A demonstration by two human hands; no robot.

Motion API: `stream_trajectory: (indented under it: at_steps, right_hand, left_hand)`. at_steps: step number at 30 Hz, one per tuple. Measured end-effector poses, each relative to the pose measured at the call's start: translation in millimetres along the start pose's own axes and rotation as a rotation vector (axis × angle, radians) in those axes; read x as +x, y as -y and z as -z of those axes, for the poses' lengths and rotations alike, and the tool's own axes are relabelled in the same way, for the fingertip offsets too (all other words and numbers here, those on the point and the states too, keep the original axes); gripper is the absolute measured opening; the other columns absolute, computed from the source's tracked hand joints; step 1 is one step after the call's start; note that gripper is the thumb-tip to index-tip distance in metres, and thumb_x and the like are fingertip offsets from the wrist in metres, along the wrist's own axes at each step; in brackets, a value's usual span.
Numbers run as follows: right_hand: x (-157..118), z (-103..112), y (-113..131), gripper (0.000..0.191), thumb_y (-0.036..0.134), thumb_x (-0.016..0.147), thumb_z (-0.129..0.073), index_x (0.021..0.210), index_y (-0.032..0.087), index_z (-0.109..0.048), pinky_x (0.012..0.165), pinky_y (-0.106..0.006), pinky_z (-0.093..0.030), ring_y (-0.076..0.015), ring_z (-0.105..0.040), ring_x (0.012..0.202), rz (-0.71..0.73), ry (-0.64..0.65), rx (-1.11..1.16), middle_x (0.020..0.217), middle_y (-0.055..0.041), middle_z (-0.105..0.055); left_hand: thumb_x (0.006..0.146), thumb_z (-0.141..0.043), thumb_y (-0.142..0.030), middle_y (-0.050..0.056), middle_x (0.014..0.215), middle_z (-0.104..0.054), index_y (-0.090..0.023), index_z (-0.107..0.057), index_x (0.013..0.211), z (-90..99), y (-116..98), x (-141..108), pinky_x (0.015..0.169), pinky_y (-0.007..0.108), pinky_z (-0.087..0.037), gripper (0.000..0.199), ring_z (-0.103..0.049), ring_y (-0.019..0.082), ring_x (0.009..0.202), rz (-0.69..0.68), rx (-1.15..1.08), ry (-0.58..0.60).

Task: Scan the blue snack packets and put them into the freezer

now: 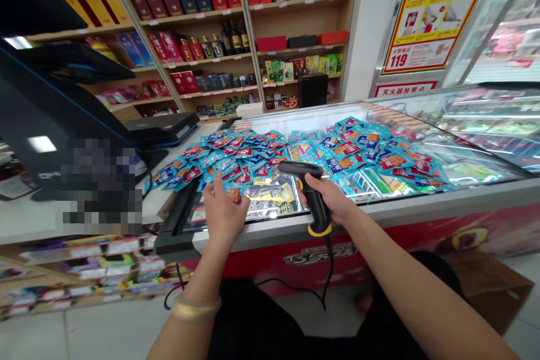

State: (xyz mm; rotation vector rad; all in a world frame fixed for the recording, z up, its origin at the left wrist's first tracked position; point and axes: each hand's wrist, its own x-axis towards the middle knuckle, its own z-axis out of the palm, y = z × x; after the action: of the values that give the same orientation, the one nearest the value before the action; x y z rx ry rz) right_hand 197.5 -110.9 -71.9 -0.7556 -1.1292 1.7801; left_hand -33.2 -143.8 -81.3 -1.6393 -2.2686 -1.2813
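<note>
My right hand (327,197) grips a black barcode scanner (316,202) with yellow trim, held over the front edge of the glass-topped freezer (274,225). Its cable hangs from the handle. To the left, my left hand (223,208) is curled at the near edge of a heap of small blue and red snack packets (228,152). Between its thumb and fingers shows a snack packet (234,196) with a reddish-brown print, mostly hidden by the hand. A second heap of similar packets (358,146) lies on the glass to the right.
A checkout terminal (71,95) stands on the white counter (37,214) at left. Shelves of boxes and bottles (198,50) line the back wall. The scanner cable (295,288) loops below the freezer front. A cardboard box (491,287) sits on the floor at right.
</note>
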Motion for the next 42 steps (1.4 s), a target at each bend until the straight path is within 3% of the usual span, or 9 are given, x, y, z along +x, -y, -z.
stream_trajectory:
  at_steps: [2,4,7,10,13,17,22,31,42]
  right_hand:
    - [-0.7,-0.2,0.7,0.057,0.067,0.058,-0.078,0.075,0.016,-0.061,0.048,-0.022,-0.039,-0.0095,-0.049,0.048,0.001,-0.002,-0.018,0.054,0.0008,-0.058]
    - [-1.0,-0.4,0.7,0.056,0.067,0.059,-0.077,0.075,0.015,-0.061,0.048,-0.022,-0.039,-0.0095,-0.049,0.049,0.007,0.003,-0.028,0.054,0.0006,-0.058]
    - [-1.0,0.1,0.1,0.055,0.067,0.062,-0.076,0.076,0.015,-0.061,0.048,-0.022,-0.038,-0.0093,-0.048,0.049,0.024,0.018,-0.034,0.053,0.0008,-0.057]
    - [-0.8,1.9,-0.9,0.055,0.067,0.062,-0.076,0.076,0.016,-0.061,0.048,-0.022,-0.038,-0.0093,-0.049,0.048,0.028,0.034,-0.053,0.053,0.0008,-0.057]
    - [0.1,3.5,-2.8,0.055,0.067,0.061,-0.076,0.075,0.016,-0.061,0.048,-0.023,-0.040,-0.0093,-0.049,0.048,0.007,0.047,-0.072,0.053,0.0007,-0.058]
    - [1.1,3.9,-5.2,0.056,0.067,0.059,-0.077,0.075,0.016,-0.062,0.049,-0.023,-0.041,-0.0094,-0.050,0.047,-0.005,0.041,-0.087,0.053,0.0007,-0.058]
    - [0.2,3.3,-5.0,0.056,0.067,0.060,-0.077,0.075,0.015,-0.062,0.049,-0.023,-0.041,-0.0093,-0.050,0.047,0.001,0.041,-0.090,0.052,0.0008,-0.058]
    - [-1.3,2.5,-4.0,0.056,0.066,0.060,-0.078,0.076,0.016,-0.061,0.050,-0.024,-0.041,-0.0100,-0.050,0.049,0.012,0.083,-0.085,0.054,0.0003,-0.058]
    - [-0.7,3.2,-5.2,0.054,0.067,0.064,-0.075,0.078,0.016,-0.060,0.053,-0.025,-0.041,-0.0104,-0.050,0.051,0.000,0.125,-0.124,0.056,0.0006,-0.058]
  left_hand:
    - [0.070,-0.070,-0.026,0.016,0.132,-0.049,-0.019,-0.046,0.137,-2.6,2.3,1.3,0.104,0.043,-0.043,0.072,-0.052,0.029,0.122,0.012,-0.334,-0.091]
    - [0.072,-0.068,-0.031,0.010,0.124,-0.058,-0.022,-0.054,0.127,-4.7,-1.5,4.9,0.097,0.035,-0.049,0.057,-0.059,0.022,0.112,0.135,-0.751,-0.082]
    - [0.080,-0.057,-0.038,0.008,0.101,-0.070,-0.017,-0.064,0.105,-7.7,-18.0,15.4,0.084,0.031,-0.055,0.033,-0.068,0.021,0.097,0.464,-1.289,0.092]
    - [0.085,-0.051,-0.028,0.011,0.092,-0.073,-0.011,-0.065,0.097,-13.4,-36.4,26.9,0.082,0.033,-0.058,0.025,-0.071,0.022,0.092,0.673,-1.487,0.258]
    - [0.084,-0.054,-0.015,0.007,0.088,-0.074,-0.014,-0.064,0.102,-24.0,-44.4,32.8,0.085,0.037,-0.058,0.021,-0.072,0.021,0.089,0.694,-1.455,0.266]
    - [0.078,-0.066,-0.022,0.002,0.083,-0.074,-0.019,-0.062,0.102,-39.2,-38.8,29.9,0.082,0.042,-0.059,0.025,-0.072,0.020,0.082,0.628,-1.343,0.274]
    - [0.054,-0.079,-0.024,0.002,0.076,-0.073,-0.016,-0.064,0.091,-50.8,-27.8,20.7,0.078,0.038,-0.057,0.040,-0.071,0.022,0.075,0.368,-1.137,0.399]
    - [0.069,-0.066,-0.035,0.004,0.088,-0.073,-0.016,-0.067,0.098,-56.9,-23.3,18.0,0.081,0.033,-0.052,0.035,-0.066,0.020,0.083,0.038,-0.819,0.370]
    - [0.075,-0.059,-0.033,0.005,0.090,-0.072,-0.015,-0.065,0.098,-52.6,-26.5,15.6,0.082,0.034,-0.049,0.030,-0.064,0.021,0.085,-0.080,-0.687,0.346]
